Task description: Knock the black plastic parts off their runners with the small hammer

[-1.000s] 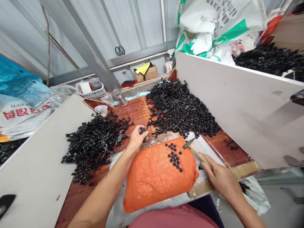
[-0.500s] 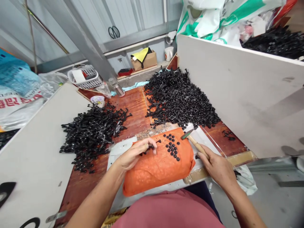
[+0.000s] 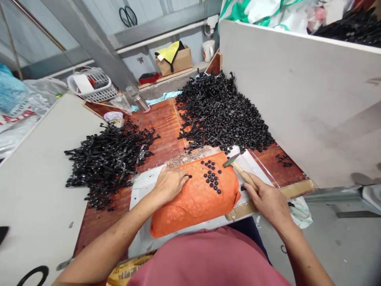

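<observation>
Corrugated metal wall (image 3: 154, 12) at the back, reddish wood table (image 3: 165, 115) in front of it, a pale partition (image 3: 285, 95) along the right side. Key relation is hammer (image 3: 244, 173) vs black part (image 3: 189, 176): part sits left of the hammer's head and slightly nearer the body, both over the orange pad (image 3: 184, 210), round black caps (image 3: 209, 178) scattered between them.

Hammer's long axis runs diagonal: head far and left, handle coming back right into the right hand (image 3: 269, 202). Head is over the pad's far right corner; can't tell if it touches. Right hand is wrapped round the handle's near end, off the pad's right side.

Left hand (image 3: 169, 184) is over the pad's far left area, fingers curled, tips pinching the black part. Only a short end sticks out, pointing right toward the caps; rest is behind the fingers, so no read on its full axis. Left hand is obviously the near one for the part; caps lie between the hands, closest to the hammer's head.

Further out: mottled slab (image 3: 178, 159) shows past the pad's far edge, big black heap (image 3: 229, 119) beyond the hammer, smaller black pile (image 3: 107, 163) left of the left hand.
</observation>
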A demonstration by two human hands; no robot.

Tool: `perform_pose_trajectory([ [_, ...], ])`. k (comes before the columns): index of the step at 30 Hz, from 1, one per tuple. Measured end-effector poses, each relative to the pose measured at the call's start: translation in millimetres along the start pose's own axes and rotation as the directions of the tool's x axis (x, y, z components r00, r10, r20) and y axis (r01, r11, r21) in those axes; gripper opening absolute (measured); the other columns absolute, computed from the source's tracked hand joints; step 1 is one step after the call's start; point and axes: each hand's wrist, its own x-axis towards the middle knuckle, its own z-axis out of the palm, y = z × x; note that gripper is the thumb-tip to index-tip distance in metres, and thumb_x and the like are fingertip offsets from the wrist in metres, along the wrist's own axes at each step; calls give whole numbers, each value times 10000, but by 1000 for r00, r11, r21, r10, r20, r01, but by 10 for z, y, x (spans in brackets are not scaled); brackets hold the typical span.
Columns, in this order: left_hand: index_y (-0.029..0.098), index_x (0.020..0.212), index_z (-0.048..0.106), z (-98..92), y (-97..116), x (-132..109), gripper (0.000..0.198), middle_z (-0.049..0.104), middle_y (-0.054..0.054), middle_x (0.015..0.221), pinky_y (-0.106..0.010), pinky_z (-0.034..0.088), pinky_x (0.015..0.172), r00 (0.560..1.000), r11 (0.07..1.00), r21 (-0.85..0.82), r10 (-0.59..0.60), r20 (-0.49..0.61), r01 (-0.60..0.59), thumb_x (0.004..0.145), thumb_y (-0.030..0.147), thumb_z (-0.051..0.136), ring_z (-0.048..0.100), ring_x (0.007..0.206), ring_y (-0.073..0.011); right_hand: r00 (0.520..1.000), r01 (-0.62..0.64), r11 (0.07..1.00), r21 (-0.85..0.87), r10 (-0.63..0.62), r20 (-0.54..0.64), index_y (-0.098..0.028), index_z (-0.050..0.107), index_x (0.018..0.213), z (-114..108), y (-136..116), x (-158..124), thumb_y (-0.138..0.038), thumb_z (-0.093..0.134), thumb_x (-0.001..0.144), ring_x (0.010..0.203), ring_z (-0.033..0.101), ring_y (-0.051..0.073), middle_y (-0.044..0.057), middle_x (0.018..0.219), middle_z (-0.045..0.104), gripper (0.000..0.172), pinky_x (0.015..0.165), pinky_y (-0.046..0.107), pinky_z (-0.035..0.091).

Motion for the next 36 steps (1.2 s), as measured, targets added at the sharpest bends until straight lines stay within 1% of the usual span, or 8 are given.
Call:
perform_pose_trajectory([
  [2,230,842,655,-4,23,1,254,719,-70,884,-341,385,806,997,999,-50,-11,-79,7,995,328,476,642,852,-245,1000,2,1000,-10,-2,-1,-358,572,1461,2,-2,-1,-521,387,1024,790,761,261,35,965,811,502,600,311,501],
  [4,224,805,611,31,63,9,307,686,-46,838,-307,367,740,993,981,-196,-24,-118,0,1013,334,414,613,803,-214,1000,5,1000,-18,-5,-6,-363,574,1458,7,-2,-1,-512,403,1022,784,759,254,32,968,812,492,601,305,496],
  [7,215,693,493,119,139,59,355,589,-5,692,-284,324,646,996,909,-417,-59,-62,28,1001,338,367,543,675,-177,1000,9,999,-36,-9,-8,-364,576,1455,13,-1,1,-509,417,1022,791,762,247,29,969,811,483,606,298,491],
  [11,211,664,460,198,218,157,338,537,11,654,-277,321,642,997,841,-538,-74,-28,47,959,357,384,517,654,-164,1000,19,999,-43,-19,-1,-361,576,1452,-5,-15,-2,-496,429,1024,797,764,247,27,949,809,473,599,296,487],
  [18,206,645,412,186,293,222,286,502,17,640,-272,282,625,999,855,-518,-34,-19,19,914,304,400,462,636,-144,999,28,998,-51,-29,-14,-356,588,1441,-29,-33,-4,-487,447,1024,771,762,244,24,913,810,459,588,291,478],
  [25,202,635,410,199,346,239,304,502,7,635,-282,281,642,998,885,-464,-57,-28,38,916,317,426,475,638,-150,999,27,999,-48,-28,-23,-372,580,1444,8,-14,-11,-495,455,1023,747,759,240,12,921,811,456,576,293,471],
  [31,200,635,412,202,304,246,223,453,22,625,-267,260,617,999,866,-499,-44,-9,34,852,251,427,444,627,-137,999,29,999,-43,-30,-40,-375,598,1426,11,-11,-17,-491,458,1018,737,756,237,13,917,810,447,564,291,470],
  [36,201,619,413,227,303,280,218,450,22,616,-264,236,594,999,852,-524,-37,-27,17,828,260,430,414,613,-132,999,29,999,-35,-30,-45,-381,595,1428,9,-15,-12,-493,463,1016,721,754,241,10,911,808,448,554,296,467],
])
